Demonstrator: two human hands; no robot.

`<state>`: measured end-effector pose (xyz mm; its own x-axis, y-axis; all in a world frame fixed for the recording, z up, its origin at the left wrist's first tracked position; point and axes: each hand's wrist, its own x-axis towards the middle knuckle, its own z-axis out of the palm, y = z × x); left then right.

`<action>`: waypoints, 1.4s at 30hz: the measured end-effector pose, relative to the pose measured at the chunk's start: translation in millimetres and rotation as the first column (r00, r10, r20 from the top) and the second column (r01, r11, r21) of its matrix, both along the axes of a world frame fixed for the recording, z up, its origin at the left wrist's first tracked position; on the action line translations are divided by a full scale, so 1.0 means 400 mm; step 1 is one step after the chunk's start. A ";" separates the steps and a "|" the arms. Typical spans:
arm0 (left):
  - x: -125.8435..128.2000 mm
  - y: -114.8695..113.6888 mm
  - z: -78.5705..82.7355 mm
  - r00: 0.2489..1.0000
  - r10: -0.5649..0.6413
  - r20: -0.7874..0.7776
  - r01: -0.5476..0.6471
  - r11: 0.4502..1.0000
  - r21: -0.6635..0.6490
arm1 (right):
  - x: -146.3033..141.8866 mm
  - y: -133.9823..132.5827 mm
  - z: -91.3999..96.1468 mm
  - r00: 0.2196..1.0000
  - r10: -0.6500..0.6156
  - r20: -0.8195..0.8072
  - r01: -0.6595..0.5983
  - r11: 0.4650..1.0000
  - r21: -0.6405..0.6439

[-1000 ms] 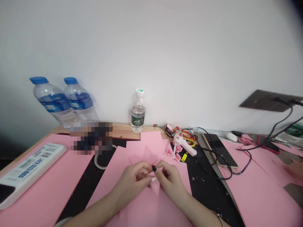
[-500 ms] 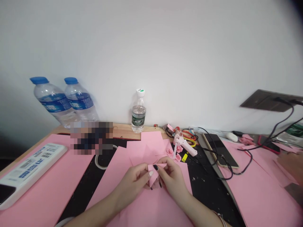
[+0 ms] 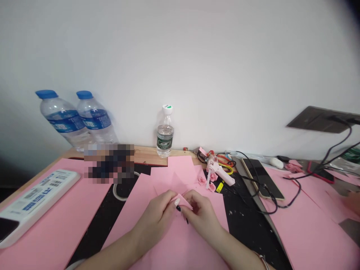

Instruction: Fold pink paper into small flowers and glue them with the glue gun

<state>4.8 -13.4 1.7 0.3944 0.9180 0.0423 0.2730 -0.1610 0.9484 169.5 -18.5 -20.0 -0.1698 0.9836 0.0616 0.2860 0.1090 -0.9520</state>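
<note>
Low over the desk front, left hand [image 3: 154, 219] and right hand [image 3: 201, 217] both grasping a small folded pink paper piece [image 3: 182, 201], pinched in the fingertips [image 3: 172, 197], held above a pink paper sheet [image 3: 180, 247]. Just ahead, small pink paper roses [image 3: 201, 180] beside a white-and-pink hot glue gun [image 3: 218, 172], red-handled scissors [image 3: 225, 160] behind it. Left side: tape roll [image 3: 119, 193], white box with blue print [image 3: 39, 197] on more pink paper. Right side: black smartphone [image 3: 261, 178], black cables [image 3: 270, 198], another person's hand [image 3: 351, 202] at frame edge. Far end: two blue-capped water bottles [image 3: 62, 116], smaller green-capped bottle [image 3: 165, 137] against the wall, dark wall plate [image 3: 317, 119].
</note>
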 end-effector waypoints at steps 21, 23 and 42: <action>-0.016 0.007 -0.001 0.999 -0.045 0.013 0.046 0.994 -0.098 | 0.001 -0.011 0.018 0.985 0.121 -0.121 -0.132 0.988 -0.083; -0.017 0.008 -0.004 0.999 -0.049 -0.007 0.049 0.995 -0.092 | 0.000 -0.010 0.019 0.984 0.122 -0.130 -0.135 0.986 -0.096; -0.025 0.017 -0.031 0.956 -0.183 -0.230 0.215 0.969 0.123 | 0.015 -0.012 0.039 0.980 0.157 0.123 -0.181 0.960 0.215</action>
